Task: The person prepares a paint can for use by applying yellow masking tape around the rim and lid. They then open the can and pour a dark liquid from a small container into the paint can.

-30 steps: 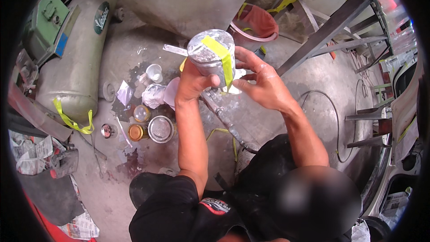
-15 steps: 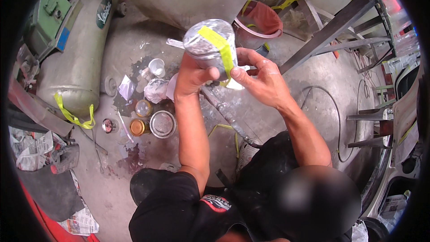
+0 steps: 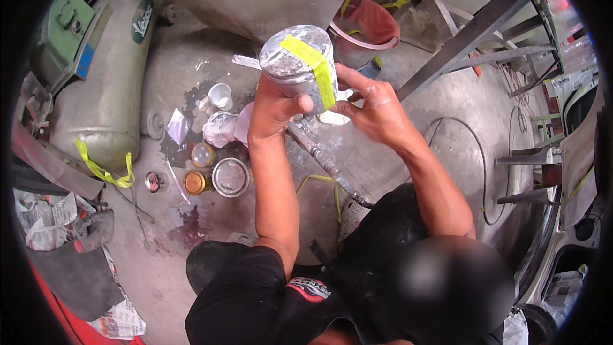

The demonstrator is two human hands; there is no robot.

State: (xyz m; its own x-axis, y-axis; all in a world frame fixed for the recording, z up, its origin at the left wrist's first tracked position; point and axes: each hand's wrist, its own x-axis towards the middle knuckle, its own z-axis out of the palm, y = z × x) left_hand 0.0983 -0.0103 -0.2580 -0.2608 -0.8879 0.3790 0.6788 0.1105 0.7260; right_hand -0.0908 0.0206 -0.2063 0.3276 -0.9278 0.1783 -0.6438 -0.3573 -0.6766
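Head view: left hand [image 3: 271, 112] and right hand [image 3: 370, 105] clasp metal cup [image 3: 299, 67] above cans [image 3: 214, 176].

oval dark label [image 3: 143, 19] on grey tank, upper left | blue label [image 3: 83, 61] on green box

Even, fairly bright daylight fills the scene, with soft, short shadows on the concrete floor [image 3: 191, 76]. Mild glare sits on the silvery cup [image 3: 297, 67] and the compressor tank [image 3: 108, 96]. Fisheye bending curves the metal frame [image 3: 472, 38] near the black rim. Centre is sharp; the lower right is blurred
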